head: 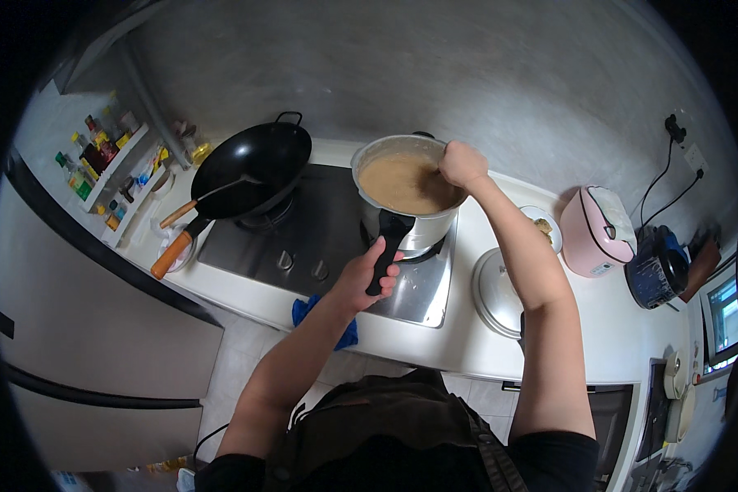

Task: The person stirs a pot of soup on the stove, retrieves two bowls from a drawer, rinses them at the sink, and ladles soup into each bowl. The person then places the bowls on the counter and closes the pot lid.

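Note:
A deep metal pot, which looks like a pressure cooker body, stands without a lid over the right burner. Cloudy light-brown liquid fills much of it. My left hand is wrapped around the pot's black handle, which points toward me. At the pot's right rim, my right hand is curled with its knuckles up, over the edge of the liquid. A dark patch shows in the liquid beside those fingers. Whatever the right hand may hold is hidden by the hand itself.
A black wok with a wooden-handled spatula sits over the left burner. Right of the gas hob are a metal lid, a plate of food, a pink rice cooker and a dark-blue pot. A blue cloth hangs at the counter edge.

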Demonstrator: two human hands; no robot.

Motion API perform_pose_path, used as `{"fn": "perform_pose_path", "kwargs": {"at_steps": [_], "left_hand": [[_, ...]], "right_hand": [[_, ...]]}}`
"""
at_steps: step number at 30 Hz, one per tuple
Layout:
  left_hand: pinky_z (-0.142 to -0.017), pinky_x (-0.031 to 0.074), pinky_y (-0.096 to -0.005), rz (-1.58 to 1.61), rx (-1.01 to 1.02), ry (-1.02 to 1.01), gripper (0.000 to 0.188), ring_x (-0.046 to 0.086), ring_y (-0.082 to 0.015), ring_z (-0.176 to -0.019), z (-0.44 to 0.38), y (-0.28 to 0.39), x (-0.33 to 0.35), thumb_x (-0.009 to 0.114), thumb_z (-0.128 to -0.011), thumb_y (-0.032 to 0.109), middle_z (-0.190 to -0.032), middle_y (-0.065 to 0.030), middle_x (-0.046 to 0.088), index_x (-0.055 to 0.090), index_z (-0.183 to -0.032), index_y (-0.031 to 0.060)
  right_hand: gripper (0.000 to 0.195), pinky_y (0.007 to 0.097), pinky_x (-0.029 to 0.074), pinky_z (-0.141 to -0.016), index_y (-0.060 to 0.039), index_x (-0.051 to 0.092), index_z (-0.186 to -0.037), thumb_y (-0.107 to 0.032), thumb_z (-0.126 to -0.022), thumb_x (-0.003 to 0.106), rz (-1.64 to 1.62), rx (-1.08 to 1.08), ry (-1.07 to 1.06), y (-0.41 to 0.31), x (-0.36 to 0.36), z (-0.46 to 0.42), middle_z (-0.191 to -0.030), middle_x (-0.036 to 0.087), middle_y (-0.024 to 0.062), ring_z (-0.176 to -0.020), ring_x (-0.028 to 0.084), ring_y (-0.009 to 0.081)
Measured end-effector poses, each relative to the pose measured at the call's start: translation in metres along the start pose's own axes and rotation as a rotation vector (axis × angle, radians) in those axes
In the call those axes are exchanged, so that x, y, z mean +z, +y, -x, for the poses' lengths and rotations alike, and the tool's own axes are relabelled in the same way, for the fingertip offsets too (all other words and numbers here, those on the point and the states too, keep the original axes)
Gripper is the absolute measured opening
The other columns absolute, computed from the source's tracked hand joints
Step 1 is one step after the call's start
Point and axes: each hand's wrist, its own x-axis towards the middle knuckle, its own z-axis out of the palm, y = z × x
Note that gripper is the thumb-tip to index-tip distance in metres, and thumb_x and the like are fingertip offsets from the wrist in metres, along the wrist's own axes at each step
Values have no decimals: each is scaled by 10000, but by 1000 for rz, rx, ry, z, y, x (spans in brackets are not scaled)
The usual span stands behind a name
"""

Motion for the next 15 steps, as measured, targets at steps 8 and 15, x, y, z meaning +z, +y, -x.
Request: {"fn": "perform_pose_path", "kwargs": {"at_steps": [8, 15], "left_hand": [[-424, 298, -195, -15, 1, 1, 445, 353, -63, -482, 0, 0, 3, 419, -869, 469, -650, 18, 434, 485, -1010, 52], [-424, 303, -197, 2, -2, 3, 438, 361, -65, -480, -1, 0, 0, 418, -869, 468, -647, 16, 438, 492, -994, 54]], "right_hand": [[243, 391, 462, -769, 6, 625, -871, -128, -716, 493, -179, 9, -10, 10, 28, -31, -930, 600, 208, -885, 577, 344], [246, 370, 458, -759, 45, 625, -804, -151, -658, 594, -359, -129, -135, 6, 33, -25, -874, 591, 246, -860, 577, 351]]}}
